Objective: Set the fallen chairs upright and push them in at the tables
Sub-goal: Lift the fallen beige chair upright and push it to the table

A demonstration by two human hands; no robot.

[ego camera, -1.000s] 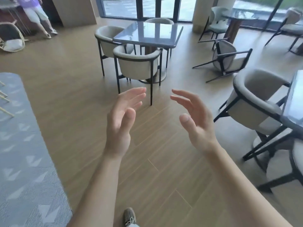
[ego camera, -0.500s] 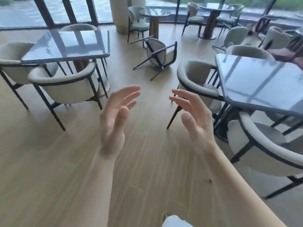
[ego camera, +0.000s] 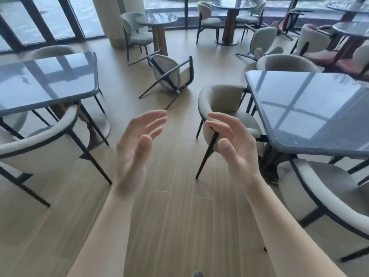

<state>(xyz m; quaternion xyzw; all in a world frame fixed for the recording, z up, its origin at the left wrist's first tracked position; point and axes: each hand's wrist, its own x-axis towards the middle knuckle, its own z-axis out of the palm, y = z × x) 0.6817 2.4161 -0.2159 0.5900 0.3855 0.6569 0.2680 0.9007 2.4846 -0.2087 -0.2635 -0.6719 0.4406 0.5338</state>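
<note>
Both arms reach forward over the pale wood-plank floor (ego camera: 175,226), palms facing each other. The left hand (ego camera: 132,150) and the right hand (ego camera: 236,150) hold nothing, their fingers loosely spread and slightly bent, with a wide gap between the two hands. In the view the right fingertips overlap the back rim of an upright beige tub chair with black legs (ego camera: 220,100); whether they touch it cannot be told. That chair is tucked in at the left edge of a glossy grey square table (ego camera: 311,108), whose far side is cut off by the frame. The fallen beige padded chair with a thin black metal frame (ego camera: 172,75) lies on its side on the floor well beyond the hands, in the aisle between the two near tables. A second glossy grey table (ego camera: 48,82) runs out of frame on the left, and a beige curved-back chair (ego camera: 46,145) sits partly hidden under its top. Farther back on the right a pale chair (ego camera: 262,40) looks tipped, but blur leaves that unsure. A shoe tip (ego camera: 197,274) is clipped by the bottom edge
</note>
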